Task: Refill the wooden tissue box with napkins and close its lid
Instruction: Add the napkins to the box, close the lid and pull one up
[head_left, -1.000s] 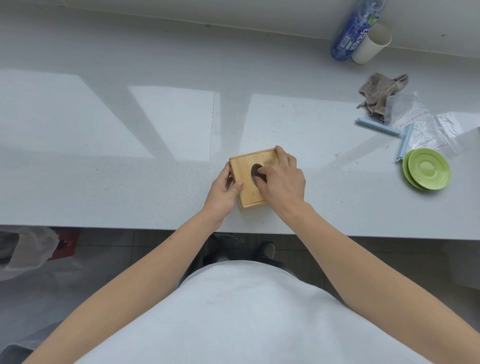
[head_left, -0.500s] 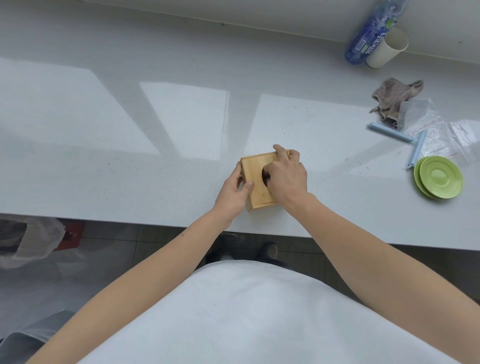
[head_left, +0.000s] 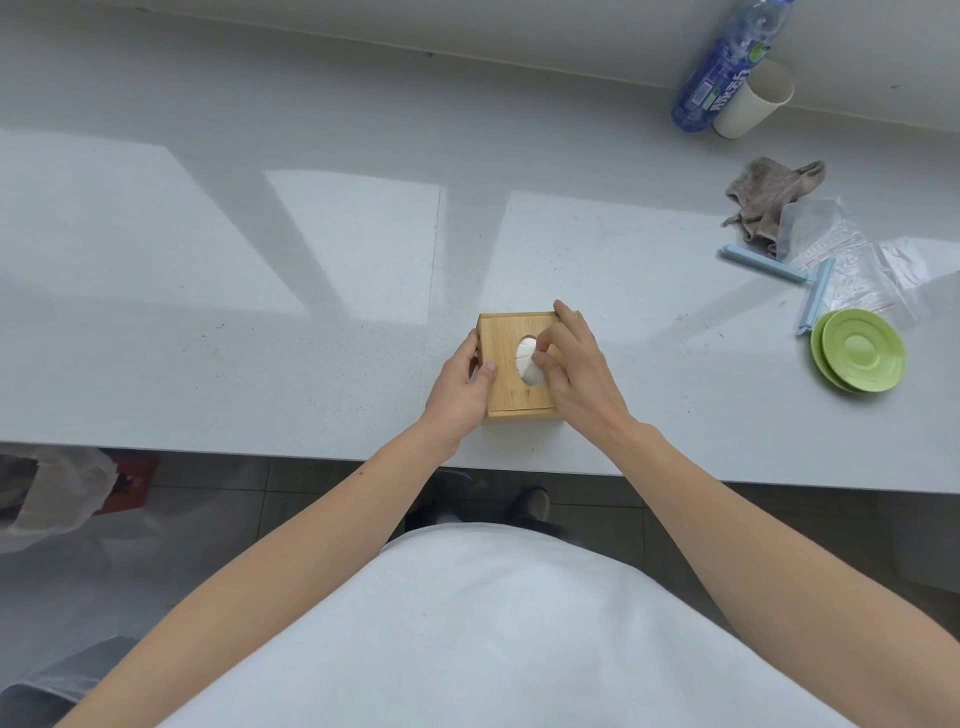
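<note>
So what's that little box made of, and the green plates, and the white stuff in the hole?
The tissue box looks like light wood with a smooth finish: faint grain and a tan colour. The green saucers seem glazed ceramic or maybe plastic; they shine softly. The white napkins in the oval hole look like soft folded paper, matte with a crease.

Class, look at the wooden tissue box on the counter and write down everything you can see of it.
The wooden tissue box is a small square box of light wood, standing flat near the front edge of the grey counter. Its lid is on, with an oval opening showing white napkins. The left hand holds its left side; the right hand rests over its right side, fingertips at the opening.
</note>
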